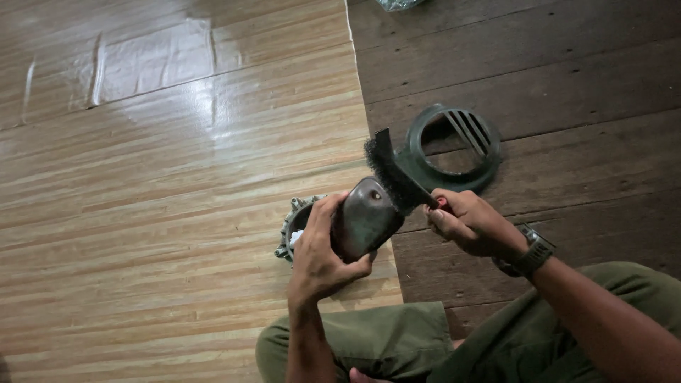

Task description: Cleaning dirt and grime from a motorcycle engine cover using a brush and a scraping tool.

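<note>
One view only, from the person's head, looking steeply down at the floor and close over the lap. The knees enter at six and five o'clock. The left hand point(320, 257) and right hand point(469, 223) sit just below centre, with glossy sheet flooring point(177, 184) toward nine o'clock and dark planks point(567, 64) toward two.
</note>
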